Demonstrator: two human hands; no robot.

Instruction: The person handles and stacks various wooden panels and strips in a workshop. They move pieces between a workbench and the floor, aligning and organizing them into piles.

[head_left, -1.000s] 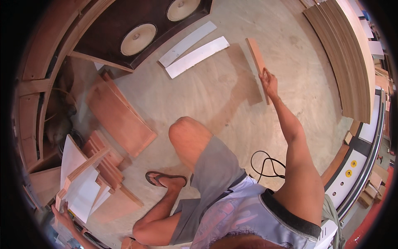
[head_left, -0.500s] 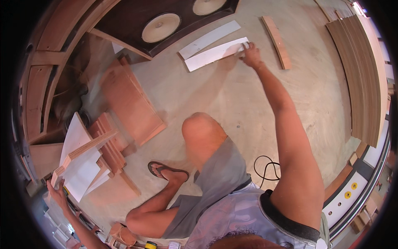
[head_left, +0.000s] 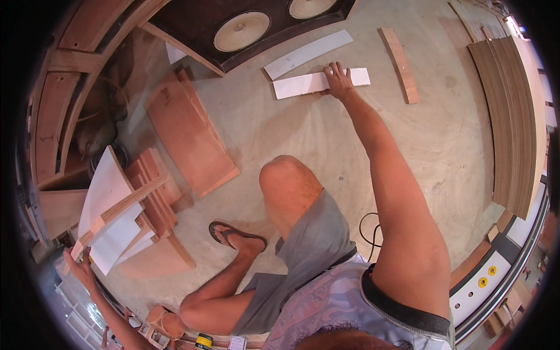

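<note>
My right hand [head_left: 339, 80] reaches far out and grips a white wooden strip [head_left: 294, 86] near its middle, fingers over the top edge. Just beyond it, another white strip [head_left: 309, 53] lies flat on the floor. At the far left, my left hand [head_left: 81, 266] is closed round the near end of a long plywood strip [head_left: 131, 200]. That strip slants over white panels [head_left: 106, 181] and a stack of reddish-brown boards [head_left: 153, 175].
A dark speaker cabinet [head_left: 280, 36] with round pale cones stands at the far side. Reddish-brown panels [head_left: 189, 137] lie left of my knee. A narrow board [head_left: 400, 65] lies right of the white strips. Stacked sheets [head_left: 507, 128] line the right side; a black cable [head_left: 367, 230] loops nearby.
My right hand has shifted left along the white strip, from its right end to nearer its middle. The strip has turned and its right end has come nearer. My left hand keeps its hold.
</note>
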